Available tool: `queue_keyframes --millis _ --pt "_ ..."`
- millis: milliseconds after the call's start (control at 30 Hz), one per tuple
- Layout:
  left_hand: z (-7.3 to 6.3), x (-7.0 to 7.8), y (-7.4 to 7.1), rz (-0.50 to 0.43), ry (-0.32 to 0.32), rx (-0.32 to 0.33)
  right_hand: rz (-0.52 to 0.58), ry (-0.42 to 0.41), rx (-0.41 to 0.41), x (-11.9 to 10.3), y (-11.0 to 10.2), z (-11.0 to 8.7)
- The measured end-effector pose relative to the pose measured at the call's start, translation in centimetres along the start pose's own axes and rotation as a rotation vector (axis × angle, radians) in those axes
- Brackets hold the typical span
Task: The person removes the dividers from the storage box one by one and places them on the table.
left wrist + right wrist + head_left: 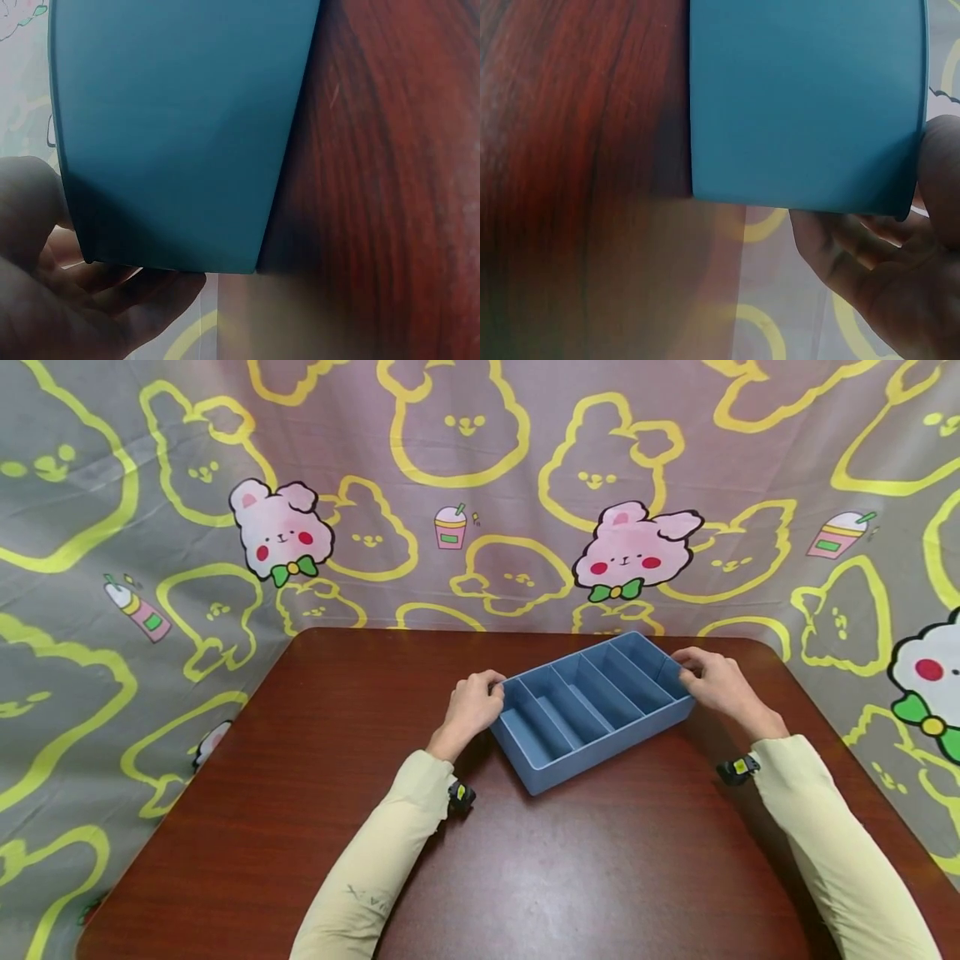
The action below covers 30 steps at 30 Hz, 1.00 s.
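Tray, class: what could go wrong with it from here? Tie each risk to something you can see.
The left hand and right hand hold the tray at opposite ends, so it might tip or twist if one slips. Its far corner looks near the back of the table, so pushing that way could bump the cloth.

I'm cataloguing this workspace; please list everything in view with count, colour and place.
compartment tray: one, blue, right of centre in the head view
table: one, reddish-brown, under the tray
fabric backdrop: one, greyish with yellow rabbit outlines, behind and beside the table
printed rabbit heads: at least three, whitish-pink, on the backdrop
printed drink cups: at least three, pink-white, on the backdrop
wrist cameras: two, black, left and right of the tray
sleeves: two, pale yellow, left and right foreground
left hand: one, bare, gripping the tray's left end
right hand: one, bare, gripping the tray's right end
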<state>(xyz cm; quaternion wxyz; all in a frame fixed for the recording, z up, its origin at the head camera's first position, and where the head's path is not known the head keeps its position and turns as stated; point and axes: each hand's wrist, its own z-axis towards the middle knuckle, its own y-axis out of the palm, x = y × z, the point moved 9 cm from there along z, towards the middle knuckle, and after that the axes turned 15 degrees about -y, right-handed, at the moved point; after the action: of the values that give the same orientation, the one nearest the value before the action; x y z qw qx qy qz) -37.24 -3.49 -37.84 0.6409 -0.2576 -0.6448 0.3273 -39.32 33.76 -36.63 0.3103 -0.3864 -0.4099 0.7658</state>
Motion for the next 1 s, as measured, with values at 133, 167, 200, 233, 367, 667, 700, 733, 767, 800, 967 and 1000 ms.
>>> queue_keyframes --millis 133,167,200,233,367,667,700,733,767,800,967,1000 --pt "0.2 -0.3 0.0 -0.007 -0.01 -0.007 -0.005 0.007 0.007 -0.2 0.1 0.0" --pt "0.2 -0.4 0.0 -0.012 -0.011 -0.008 -0.005 0.011 0.006 -0.3 0.1 0.0" --pt "0.3 -0.4 0.0 -0.015 -0.012 -0.008 -0.005 0.017 0.006 -0.4 0.1 0.0" --pt "0.3 -0.5 -0.1 -0.02 -0.013 -0.007 -0.008 0.021 0.007 -0.3 0.1 0.0" --pt "0.1 -0.6 -0.5 -0.039 -0.014 0.0 -0.012 0.043 0.004 -0.4 0.3 0.1" --pt "-0.2 -0.6 -1.3 -0.076 -0.02 -0.002 -0.021 0.036 0.029 -1.0 0.3 0.4" --pt "-0.2 -0.7 -1.3 -0.078 -0.021 0.002 -0.02 0.038 0.029 -1.1 0.3 0.4" --pt "-0.1 -0.8 -1.4 -0.079 -0.022 0.009 -0.018 0.045 0.027 -1.1 0.4 0.5" --pt "-0.1 -0.9 -1.4 -0.083 -0.022 0.012 -0.017 0.049 0.026 -1.2 0.4 0.5" --pt "0.0 -0.9 -1.4 -0.088 -0.023 0.013 -0.016 0.054 0.025 -1.2 0.5 0.5" --pt "0.1 -1.2 -1.8 -0.109 -0.027 0.017 -0.004 0.069 0.019 -1.4 0.7 0.7" --pt "0.1 -1.3 -1.8 -0.112 -0.027 0.017 -0.002 0.074 0.017 -1.4 0.8 0.8"
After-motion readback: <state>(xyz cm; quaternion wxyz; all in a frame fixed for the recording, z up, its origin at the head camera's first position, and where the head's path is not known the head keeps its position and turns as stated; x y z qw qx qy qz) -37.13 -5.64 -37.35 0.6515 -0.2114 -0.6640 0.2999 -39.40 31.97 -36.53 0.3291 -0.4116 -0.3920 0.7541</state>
